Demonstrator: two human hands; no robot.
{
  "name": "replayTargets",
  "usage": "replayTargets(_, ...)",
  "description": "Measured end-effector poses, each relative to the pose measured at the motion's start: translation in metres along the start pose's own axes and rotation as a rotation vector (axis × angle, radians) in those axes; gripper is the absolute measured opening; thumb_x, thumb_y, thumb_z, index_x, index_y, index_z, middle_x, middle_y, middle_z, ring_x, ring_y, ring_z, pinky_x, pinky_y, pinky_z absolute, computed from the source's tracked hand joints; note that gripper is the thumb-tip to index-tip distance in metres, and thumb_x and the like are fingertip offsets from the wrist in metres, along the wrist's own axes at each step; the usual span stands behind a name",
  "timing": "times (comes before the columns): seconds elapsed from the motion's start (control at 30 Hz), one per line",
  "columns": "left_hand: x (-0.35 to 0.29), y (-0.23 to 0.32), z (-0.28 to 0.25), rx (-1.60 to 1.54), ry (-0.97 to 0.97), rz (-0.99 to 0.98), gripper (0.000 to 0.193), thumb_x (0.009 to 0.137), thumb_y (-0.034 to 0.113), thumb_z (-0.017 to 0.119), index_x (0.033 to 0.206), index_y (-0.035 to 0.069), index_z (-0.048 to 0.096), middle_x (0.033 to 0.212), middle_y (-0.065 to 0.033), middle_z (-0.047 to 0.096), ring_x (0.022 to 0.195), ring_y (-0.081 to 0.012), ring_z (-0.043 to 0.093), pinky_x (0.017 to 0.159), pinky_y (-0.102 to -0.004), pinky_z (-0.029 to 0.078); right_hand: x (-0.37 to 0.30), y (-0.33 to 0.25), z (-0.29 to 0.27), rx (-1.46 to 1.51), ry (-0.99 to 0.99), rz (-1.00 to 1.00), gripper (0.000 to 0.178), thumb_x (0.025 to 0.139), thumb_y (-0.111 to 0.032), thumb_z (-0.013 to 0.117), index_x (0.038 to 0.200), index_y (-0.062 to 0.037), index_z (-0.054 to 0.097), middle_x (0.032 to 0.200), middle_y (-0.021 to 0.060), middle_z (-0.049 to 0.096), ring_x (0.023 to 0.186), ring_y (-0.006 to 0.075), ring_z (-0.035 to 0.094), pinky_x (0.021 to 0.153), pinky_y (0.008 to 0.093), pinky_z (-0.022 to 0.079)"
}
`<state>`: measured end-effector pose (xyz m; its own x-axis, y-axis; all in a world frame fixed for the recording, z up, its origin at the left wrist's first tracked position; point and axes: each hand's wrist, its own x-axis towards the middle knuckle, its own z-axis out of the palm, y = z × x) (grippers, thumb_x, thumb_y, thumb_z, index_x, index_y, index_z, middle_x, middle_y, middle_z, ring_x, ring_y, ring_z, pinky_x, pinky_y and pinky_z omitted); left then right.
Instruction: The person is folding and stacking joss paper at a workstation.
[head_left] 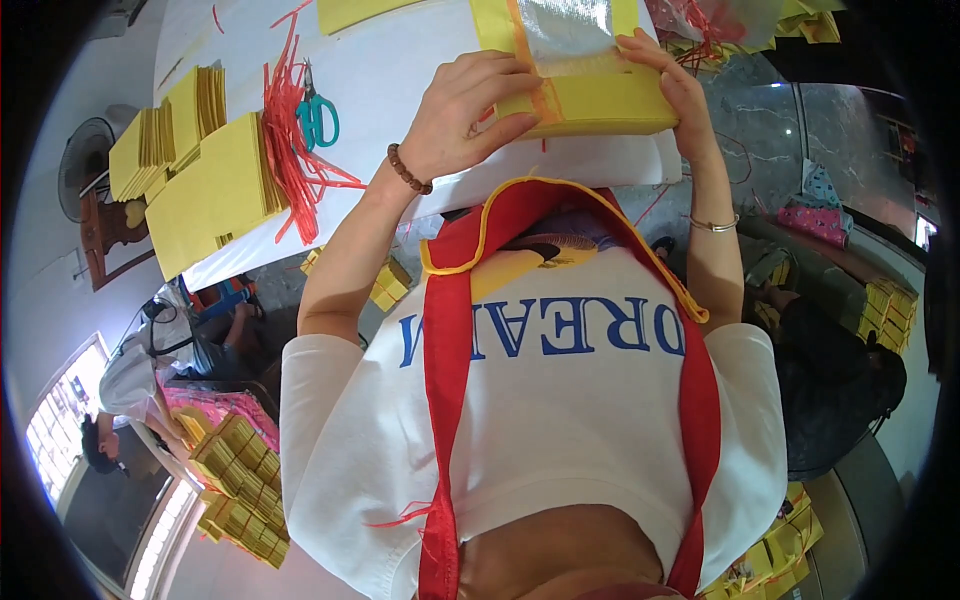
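A thick yellow paper bundle [600, 105] lies at the white table's near edge, directly before me. A silver, shiny panel [568, 28] and an orange strip [528, 50] show on its top. My left hand [470, 105] grips its left near corner, with bent fingers over the top and the thumb low at the front. My right hand [682, 92] is curled around the right side, its fingertips on the upper face. The underside of the bundle is hidden.
Red plastic strings [290, 150] lie left of the bundle beside teal-handled scissors [317, 110]. Further left stand yellow paper stacks [215, 190]. A fan [88, 165] stands past the table's left end. Another person [150, 350] sits behind at the left, near bundled yellow stacks [240, 465].
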<state>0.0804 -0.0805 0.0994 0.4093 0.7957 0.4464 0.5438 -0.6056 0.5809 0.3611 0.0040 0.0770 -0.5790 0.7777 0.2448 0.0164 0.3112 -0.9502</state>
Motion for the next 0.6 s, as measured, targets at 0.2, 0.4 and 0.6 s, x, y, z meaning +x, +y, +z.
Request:
replayTargets(0.2,0.000,-0.005,-0.002,0.038,-0.030,0.014,0.035,0.078,0.020,0.065,0.110,0.007,0.060,0.116,-0.0111,0.057,0.112,-0.0274,0.049,0.094,-0.0369,0.034,0.000,0.004,0.002,-0.118,0.046,-0.004,0.047,0.091,-0.042,0.038,0.109,-0.0041,0.060,0.129,0.0059,0.050,0.135,0.0238,0.024,0.110,0.0382,0.014)
replayTargets(0.4,-0.003,0.010,-0.008,0.169,-0.052,-0.005,0.034,0.075,0.028,0.069,0.102,0.008,0.061,0.114,-0.0096,0.057,0.109,-0.0245,0.051,0.090,-0.0354,0.035,-0.004,0.000,0.010,-0.090,0.070,0.096,0.058,0.089,-0.050,0.033,0.093,0.0006,0.061,0.130,0.0159,0.047,0.132,0.0289,0.028,0.107,0.0391,0.018)
replayTargets(0.6,0.022,0.036,-0.005,0.298,-0.298,0.032,0.038,0.070,0.039,0.070,0.092,0.010,0.058,0.096,-0.0060,0.058,0.092,-0.0218,0.055,0.076,-0.0309,0.041,-0.010,0.000,0.006,-0.096,0.065,0.093,0.060,0.088,-0.053,0.037,0.092,0.0013,0.062,0.129,0.0143,0.048,0.132,0.0271,0.028,0.107,0.0382,0.019)
